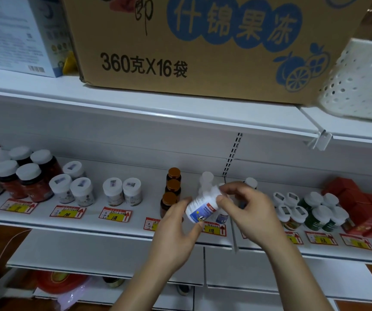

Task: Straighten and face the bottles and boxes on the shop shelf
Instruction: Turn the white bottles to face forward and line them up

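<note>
White bottle with a blue label, lifted off the shelf and tilted, cap leaning up and to the right, just above the front edge and the "118" price tag. Cradled low by the left hand, fingers and thumb curled round its base. Pinched at the cap by the right hand, fingertips closed on the top. Behind it, two more white bottles in a file, partly hidden. Just to the left, three brown bottles lined front to back. Further left, pairs of white-capped jars; to the right, green bottles and red boxes. Above, a large cardboard carton on the upper shelf.

Step in hand, as judged: turning the label forward. Next move likely calls for a twist until the label faces out, then setting it down upright at the head of its file, square behind the tag, without knocking the brown bottles beside it.
</note>
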Tool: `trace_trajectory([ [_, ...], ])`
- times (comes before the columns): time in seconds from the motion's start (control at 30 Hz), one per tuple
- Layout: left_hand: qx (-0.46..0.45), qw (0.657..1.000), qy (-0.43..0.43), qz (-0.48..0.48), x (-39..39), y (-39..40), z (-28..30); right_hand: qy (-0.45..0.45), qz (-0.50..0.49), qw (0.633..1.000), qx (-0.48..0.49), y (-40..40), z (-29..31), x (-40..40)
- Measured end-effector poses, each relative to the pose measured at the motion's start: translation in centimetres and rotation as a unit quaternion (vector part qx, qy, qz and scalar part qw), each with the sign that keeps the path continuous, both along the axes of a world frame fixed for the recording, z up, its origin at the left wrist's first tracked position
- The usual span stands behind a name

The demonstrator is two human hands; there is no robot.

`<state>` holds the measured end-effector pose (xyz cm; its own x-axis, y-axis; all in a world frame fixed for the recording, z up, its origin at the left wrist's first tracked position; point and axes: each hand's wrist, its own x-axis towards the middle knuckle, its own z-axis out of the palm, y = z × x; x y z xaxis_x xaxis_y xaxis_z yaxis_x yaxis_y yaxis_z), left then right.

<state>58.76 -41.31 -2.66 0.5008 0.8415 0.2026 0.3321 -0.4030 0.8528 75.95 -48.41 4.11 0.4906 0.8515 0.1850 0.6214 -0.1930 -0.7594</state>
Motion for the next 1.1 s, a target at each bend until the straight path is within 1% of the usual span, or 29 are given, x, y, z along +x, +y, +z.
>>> trace_trajectory([
  [0.07, 0.023, 0.998, 0.052, 0.005, 0.5, 0.1, -0.6, -0.096, 0.01, 0.995, -0.009, 0.5, -0.2, 0.4],
  [0.13, 0.044, 0.995, 0.09, 0.021, 0.9, 0.0, -1.0, -0.162, 0.015, 0.987, 0.009, 1.3, -1.1, 0.7],
  [0.27, 0.082, 0.982, 0.169, 0.003, 1.6, -0.3, -2.7, -0.253, 0.021, 0.966, 0.054, 3.3, -5.5, 1.8],
  [0.37, 0.107, 0.963, 0.244, -0.045, 2.3, -0.3, -4.7, -0.297, 0.042, 0.953, 0.044, 4.3, -8.6, 2.5],
  [0.5, 0.136, 0.94, 0.296, -0.097, 3.3, -0.3, -7.5, -0.312, 0.055, 0.949, 0.01, 4.8, -11.9, 3.5],
  [0.63, 0.146, 0.91, 0.366, -0.133, 3.8, -0.5, -8.5, -0.309, 0.052, 0.949, -0.018, 5.0, -13.3, 3.9],
  [0.73, 0.152, 0.894, 0.397, -0.141, 4.0, -0.7, -9.0, -0.305, 0.051, 0.951, -0.016, 5.2, -13.4, 4.0],
  [0.8, 0.158, 0.886, 0.413, -0.141, 4.1, -0.7, -9.3, -0.312, 0.056, 0.948, 0.001, 5.3, -13.8, 4.1],
  [0.9, 0.17, 0.88, 0.424, -0.13, 4.3, -0.6, -9.8, -0.321, 0.058, 0.945, 0.026, 5.4, -14.1, 4.3],
  [1.1, 0.164, 0.881, 0.43, -0.107, 5.2, -0.5, -10.0, -0.332, 0.049, 0.94, 0.067, 4.4, -14.3, 4.5],
])
